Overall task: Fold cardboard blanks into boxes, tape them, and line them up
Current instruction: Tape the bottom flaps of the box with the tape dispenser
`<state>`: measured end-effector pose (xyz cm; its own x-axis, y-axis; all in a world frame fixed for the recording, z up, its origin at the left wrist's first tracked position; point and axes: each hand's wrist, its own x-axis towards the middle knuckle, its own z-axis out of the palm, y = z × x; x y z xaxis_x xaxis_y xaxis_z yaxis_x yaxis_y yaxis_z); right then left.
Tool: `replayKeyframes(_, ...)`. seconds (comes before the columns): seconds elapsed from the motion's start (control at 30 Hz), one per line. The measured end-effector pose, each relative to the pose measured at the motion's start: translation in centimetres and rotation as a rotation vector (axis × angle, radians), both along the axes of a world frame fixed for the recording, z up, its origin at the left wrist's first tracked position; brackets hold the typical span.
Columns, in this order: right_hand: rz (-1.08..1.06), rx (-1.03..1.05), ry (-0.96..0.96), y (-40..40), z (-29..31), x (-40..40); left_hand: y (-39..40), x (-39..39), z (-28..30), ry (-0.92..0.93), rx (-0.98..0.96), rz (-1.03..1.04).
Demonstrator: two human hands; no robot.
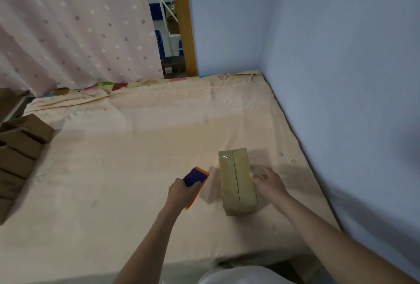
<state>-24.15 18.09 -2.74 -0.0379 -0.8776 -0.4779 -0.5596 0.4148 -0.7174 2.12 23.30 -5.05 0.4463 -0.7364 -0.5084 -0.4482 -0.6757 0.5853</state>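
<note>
I read no text, label, brand, number or sign on any surface in the head view.

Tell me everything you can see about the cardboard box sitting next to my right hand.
The cardboard box is a plain brown oblong, folded up and closed. Its two top flaps meet in a seam running lengthwise, with shiny clear tape over the far end. It lies flat on the peach bedsheet, long side pointing away from you. The right hand is at its right side, fingers relaxed; whether they touch it is unclear. The left hand holds an orange and purple tape dispenser just left of it, apart.
</note>
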Motion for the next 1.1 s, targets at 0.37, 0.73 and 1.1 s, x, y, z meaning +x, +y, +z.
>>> replayKeyframes(0.37, 0.039, -0.222, -0.063, -0.2, 4.8, 4.2, 2.7, 2.0, 8.8, 0.015, -0.179, -0.359)
replayKeyframes(0.73, -0.122, 0.409, -0.826, 0.9, 6.4, 4.2, 3.3, 1.9, 12.1, 0.086, -0.212, -0.550)
replayKeyframes(1.1, -0.183, 0.505, -0.769, 1.1, 5.8, 3.4, 2.6, 2.0, 12.0, 0.084, -0.355, -0.645)
